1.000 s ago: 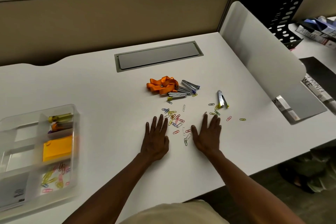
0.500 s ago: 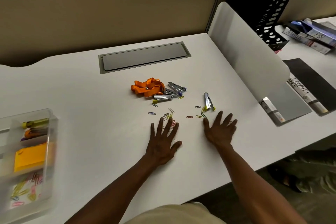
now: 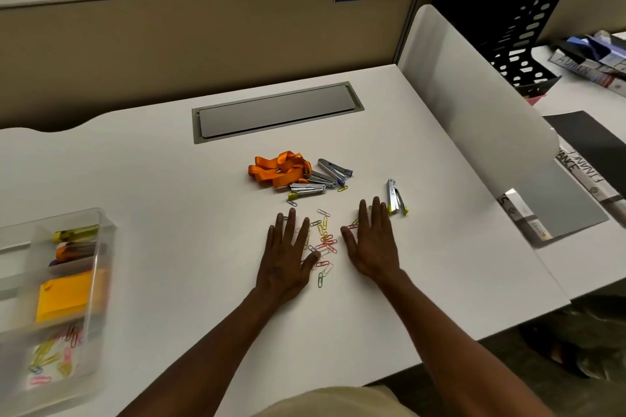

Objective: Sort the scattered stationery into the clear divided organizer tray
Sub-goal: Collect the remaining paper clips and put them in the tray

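Coloured paper clips (image 3: 324,240) lie bunched on the white desk between my two hands. My left hand (image 3: 288,257) lies flat, fingers spread, on the clips' left side. My right hand (image 3: 371,244) lies flat on their right side. Neither hand holds anything. Behind the clips sit an orange lanyard (image 3: 279,167) and several small metal staplers (image 3: 316,179); one more stapler (image 3: 394,196) lies just past my right fingertips. The clear divided organizer tray (image 3: 98,223) stands at the far left, holding highlighters (image 3: 74,234), orange sticky notes (image 3: 64,294) and paper clips (image 3: 54,359).
A grey cable hatch (image 3: 276,110) is set into the desk behind the lanyard. A white curved divider (image 3: 474,95) borders the desk on the right, with a black perforated file rack (image 3: 515,20) and papers beyond it. A beige partition rises at the back.
My hands have swept inward, pushing the scattered paper clips into a tighter bunch between them. The right hand moved left from beside the lone stapler. The camera shifted.
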`<move>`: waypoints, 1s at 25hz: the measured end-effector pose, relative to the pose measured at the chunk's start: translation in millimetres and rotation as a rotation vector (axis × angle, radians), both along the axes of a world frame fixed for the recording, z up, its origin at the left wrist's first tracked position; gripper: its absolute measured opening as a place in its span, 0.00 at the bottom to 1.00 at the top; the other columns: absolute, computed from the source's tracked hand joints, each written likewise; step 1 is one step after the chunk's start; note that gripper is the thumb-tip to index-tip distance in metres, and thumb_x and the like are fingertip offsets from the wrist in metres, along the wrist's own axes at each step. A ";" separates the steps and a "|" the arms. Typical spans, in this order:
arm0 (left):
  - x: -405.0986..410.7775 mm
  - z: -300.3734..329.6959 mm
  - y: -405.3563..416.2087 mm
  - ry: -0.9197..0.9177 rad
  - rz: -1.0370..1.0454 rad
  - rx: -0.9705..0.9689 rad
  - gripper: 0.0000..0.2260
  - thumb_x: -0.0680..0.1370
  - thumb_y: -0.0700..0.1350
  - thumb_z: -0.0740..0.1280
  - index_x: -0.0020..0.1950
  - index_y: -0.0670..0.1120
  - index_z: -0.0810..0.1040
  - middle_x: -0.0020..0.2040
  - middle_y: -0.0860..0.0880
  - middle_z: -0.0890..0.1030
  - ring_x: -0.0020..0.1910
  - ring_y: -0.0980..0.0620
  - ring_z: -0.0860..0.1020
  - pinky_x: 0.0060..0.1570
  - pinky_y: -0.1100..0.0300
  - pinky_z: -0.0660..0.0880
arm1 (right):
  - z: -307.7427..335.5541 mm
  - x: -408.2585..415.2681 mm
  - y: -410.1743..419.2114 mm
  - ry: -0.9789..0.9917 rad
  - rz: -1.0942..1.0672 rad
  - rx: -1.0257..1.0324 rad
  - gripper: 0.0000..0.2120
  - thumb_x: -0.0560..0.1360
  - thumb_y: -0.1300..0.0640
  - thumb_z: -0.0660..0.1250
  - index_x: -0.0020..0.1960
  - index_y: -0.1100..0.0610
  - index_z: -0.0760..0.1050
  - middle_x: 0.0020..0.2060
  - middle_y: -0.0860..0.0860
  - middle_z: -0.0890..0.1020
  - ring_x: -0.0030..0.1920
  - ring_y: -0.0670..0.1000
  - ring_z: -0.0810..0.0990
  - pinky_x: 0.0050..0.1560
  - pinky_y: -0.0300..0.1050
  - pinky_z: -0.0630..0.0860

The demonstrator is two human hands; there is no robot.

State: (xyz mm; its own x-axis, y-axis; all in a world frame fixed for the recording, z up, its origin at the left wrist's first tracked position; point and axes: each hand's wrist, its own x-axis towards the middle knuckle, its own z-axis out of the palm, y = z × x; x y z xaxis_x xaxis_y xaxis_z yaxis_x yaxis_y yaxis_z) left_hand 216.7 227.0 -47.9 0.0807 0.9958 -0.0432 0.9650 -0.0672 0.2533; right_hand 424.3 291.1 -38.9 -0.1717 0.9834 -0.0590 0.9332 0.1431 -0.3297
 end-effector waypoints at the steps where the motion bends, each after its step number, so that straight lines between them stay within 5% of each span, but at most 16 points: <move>1: -2.0 -1.8 1.2 0.005 0.014 -0.024 0.33 0.80 0.64 0.50 0.80 0.52 0.43 0.80 0.47 0.39 0.78 0.45 0.36 0.77 0.47 0.42 | -0.5 1.6 6.9 -0.027 0.007 -0.047 0.37 0.81 0.37 0.51 0.81 0.56 0.46 0.80 0.59 0.45 0.80 0.57 0.42 0.79 0.51 0.46; 5: 2.5 -6.3 -3.2 -0.067 -0.079 -0.003 0.30 0.81 0.63 0.49 0.80 0.52 0.48 0.81 0.49 0.45 0.79 0.49 0.41 0.78 0.47 0.48 | -6.6 -14.9 -22.5 -0.007 0.171 -0.039 0.35 0.81 0.38 0.44 0.80 0.58 0.48 0.79 0.57 0.46 0.80 0.55 0.42 0.79 0.50 0.45; 10: 9.0 0.6 -16.8 -0.351 -0.075 0.115 0.26 0.82 0.53 0.57 0.79 0.51 0.55 0.80 0.52 0.54 0.78 0.56 0.55 0.75 0.57 0.61 | -0.7 -20.6 -44.1 0.310 0.097 0.111 0.24 0.81 0.48 0.56 0.75 0.53 0.65 0.72 0.55 0.68 0.73 0.53 0.66 0.70 0.52 0.70; 15: -9.1 -5.5 -8.3 -0.285 0.149 0.073 0.28 0.82 0.59 0.50 0.80 0.51 0.53 0.81 0.52 0.50 0.79 0.57 0.44 0.77 0.55 0.48 | -2.0 -3.1 -2.9 0.229 -0.025 0.065 0.32 0.80 0.41 0.52 0.79 0.55 0.56 0.79 0.56 0.55 0.80 0.55 0.50 0.78 0.53 0.54; 19: -8.4 -8.6 4.0 -0.177 0.067 0.065 0.29 0.81 0.60 0.46 0.79 0.49 0.56 0.80 0.49 0.54 0.79 0.50 0.48 0.77 0.48 0.53 | -0.6 -24.2 -12.3 0.060 0.197 -0.051 0.38 0.78 0.33 0.37 0.80 0.55 0.47 0.80 0.56 0.45 0.79 0.56 0.40 0.79 0.56 0.48; 22: -6.1 -2.4 18.8 -0.180 0.076 0.093 0.28 0.81 0.58 0.48 0.79 0.47 0.58 0.79 0.47 0.57 0.79 0.50 0.52 0.77 0.49 0.53 | 0.7 -32.2 -16.9 0.118 0.313 -0.010 0.35 0.80 0.35 0.45 0.80 0.55 0.51 0.80 0.55 0.48 0.80 0.54 0.43 0.79 0.53 0.48; 25: -5.0 1.8 36.1 -0.138 0.025 0.080 0.28 0.81 0.58 0.48 0.79 0.47 0.56 0.80 0.45 0.55 0.79 0.48 0.50 0.77 0.52 0.48 | 4.6 -30.9 29.3 0.102 0.078 0.018 0.34 0.81 0.40 0.52 0.80 0.58 0.52 0.79 0.59 0.51 0.80 0.59 0.46 0.79 0.56 0.50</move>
State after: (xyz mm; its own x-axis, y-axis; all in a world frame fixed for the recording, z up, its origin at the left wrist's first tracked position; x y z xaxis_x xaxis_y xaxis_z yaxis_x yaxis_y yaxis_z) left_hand 211.7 263.1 -46.1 0.0554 0.9974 0.0465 0.9231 -0.0689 0.3782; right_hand 393.4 320.3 -34.3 -0.2516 0.9676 -0.0199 0.8807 0.2203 -0.4193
